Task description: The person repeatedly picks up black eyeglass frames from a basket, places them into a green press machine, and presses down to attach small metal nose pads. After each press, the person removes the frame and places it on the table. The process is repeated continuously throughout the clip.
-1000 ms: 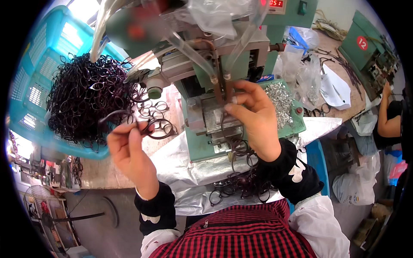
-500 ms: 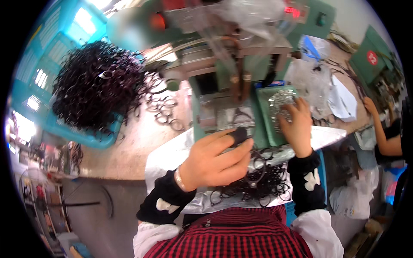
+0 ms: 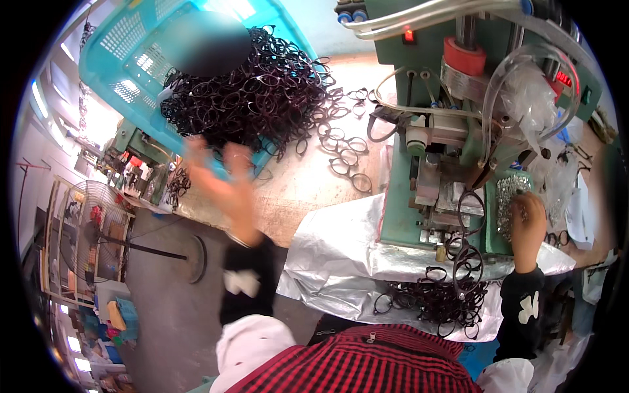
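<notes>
My left hand (image 3: 226, 190), blurred by motion, reaches to the near edge of the blue basket (image 3: 124, 39) with its fingers apart. Dark eyeglass frames (image 3: 242, 98) are heaped in that basket. On the right, my right hand (image 3: 529, 226) has its fingers curled down into a pile of small silver metal parts (image 3: 508, 200) in a green tray (image 3: 493, 236). Its fingertips are partly hidden, so what they pinch cannot be seen. Between the hands, one dark eyeglass frame (image 3: 470, 213) stands at the fixture of a green press machine (image 3: 400, 223).
Several loose frames (image 3: 344, 154) lie on the table beside the basket. More frames (image 3: 439, 301) sit on silver foil (image 3: 327, 255) in front of the machine. Clear tubes (image 3: 488, 111) loop over the press. A floor fan (image 3: 92, 229) stands at the left.
My left hand has swung from the front of the press leftward to the basket. My view has turned left too. The right hand stays at the tray, its fingers now lower in the metal parts.
</notes>
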Action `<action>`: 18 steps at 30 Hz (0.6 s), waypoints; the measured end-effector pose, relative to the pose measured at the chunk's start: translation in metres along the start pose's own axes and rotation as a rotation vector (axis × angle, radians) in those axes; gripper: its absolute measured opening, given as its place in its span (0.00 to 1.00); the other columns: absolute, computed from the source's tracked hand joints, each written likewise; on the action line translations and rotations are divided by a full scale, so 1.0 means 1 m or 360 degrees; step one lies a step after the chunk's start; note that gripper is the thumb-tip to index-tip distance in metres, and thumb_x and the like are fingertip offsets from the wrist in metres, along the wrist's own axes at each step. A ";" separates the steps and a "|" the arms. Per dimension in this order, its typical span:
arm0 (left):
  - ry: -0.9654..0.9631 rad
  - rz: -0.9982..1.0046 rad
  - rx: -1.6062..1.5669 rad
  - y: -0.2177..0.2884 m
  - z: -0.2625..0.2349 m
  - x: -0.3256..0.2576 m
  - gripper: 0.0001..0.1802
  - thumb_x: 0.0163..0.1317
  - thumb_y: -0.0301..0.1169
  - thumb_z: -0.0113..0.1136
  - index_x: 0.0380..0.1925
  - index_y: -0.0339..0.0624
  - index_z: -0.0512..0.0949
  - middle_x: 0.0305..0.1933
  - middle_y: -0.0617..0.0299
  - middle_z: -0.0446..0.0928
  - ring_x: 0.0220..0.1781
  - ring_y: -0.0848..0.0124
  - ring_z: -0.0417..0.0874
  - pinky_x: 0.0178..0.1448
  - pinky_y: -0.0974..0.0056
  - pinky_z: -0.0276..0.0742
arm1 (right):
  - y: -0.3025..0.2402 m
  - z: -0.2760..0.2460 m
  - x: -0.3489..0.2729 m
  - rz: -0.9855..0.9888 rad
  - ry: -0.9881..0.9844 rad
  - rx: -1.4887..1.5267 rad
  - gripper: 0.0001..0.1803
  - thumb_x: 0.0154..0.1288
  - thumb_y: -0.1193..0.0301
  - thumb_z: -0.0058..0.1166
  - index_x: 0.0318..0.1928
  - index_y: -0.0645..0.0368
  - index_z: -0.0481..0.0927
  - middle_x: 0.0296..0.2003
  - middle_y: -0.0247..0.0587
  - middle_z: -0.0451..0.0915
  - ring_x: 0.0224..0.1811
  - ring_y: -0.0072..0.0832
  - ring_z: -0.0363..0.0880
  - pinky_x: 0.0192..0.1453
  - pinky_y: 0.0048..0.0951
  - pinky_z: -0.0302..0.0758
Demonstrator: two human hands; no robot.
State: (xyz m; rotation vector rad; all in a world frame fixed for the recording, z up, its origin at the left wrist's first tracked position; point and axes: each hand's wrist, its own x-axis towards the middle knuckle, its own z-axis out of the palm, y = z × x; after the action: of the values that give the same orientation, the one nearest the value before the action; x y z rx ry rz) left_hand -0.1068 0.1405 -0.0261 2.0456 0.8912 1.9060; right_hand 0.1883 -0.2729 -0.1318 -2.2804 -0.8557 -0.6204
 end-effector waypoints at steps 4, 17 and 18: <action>-0.0233 -0.0760 -0.0270 -0.228 -0.061 0.148 0.40 0.51 0.38 0.80 0.59 0.25 0.74 0.53 0.51 0.80 0.52 0.61 0.78 0.60 0.56 0.73 | -0.011 -0.003 -0.001 0.0185 0.0104 0.0331 0.09 0.64 0.80 0.58 0.44 0.63 0.84 0.43 0.47 0.85 0.47 0.42 0.83 0.55 0.34 0.76; -0.0154 -0.0795 -0.0440 -0.231 -0.048 0.108 0.22 0.52 0.16 0.64 0.50 0.29 0.76 0.44 0.58 0.79 0.44 0.66 0.79 0.48 0.62 0.77 | -0.016 0.011 -0.001 0.0531 0.0064 0.0764 0.09 0.63 0.81 0.59 0.44 0.64 0.84 0.39 0.38 0.85 0.42 0.25 0.82 0.50 0.25 0.75; -0.0202 -0.0798 -0.0403 -0.242 -0.072 0.113 0.22 0.53 0.17 0.65 0.51 0.29 0.76 0.46 0.58 0.79 0.46 0.66 0.79 0.50 0.62 0.76 | -0.019 0.012 -0.002 0.0539 0.0056 0.0773 0.09 0.63 0.81 0.60 0.44 0.64 0.84 0.38 0.38 0.85 0.42 0.25 0.82 0.50 0.25 0.75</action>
State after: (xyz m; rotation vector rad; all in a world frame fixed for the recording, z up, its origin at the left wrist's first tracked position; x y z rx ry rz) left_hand -0.2473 0.3778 -0.0510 1.5890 0.9616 1.5129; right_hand 0.1759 -0.2542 -0.1336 -1.8994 -0.5132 -0.2618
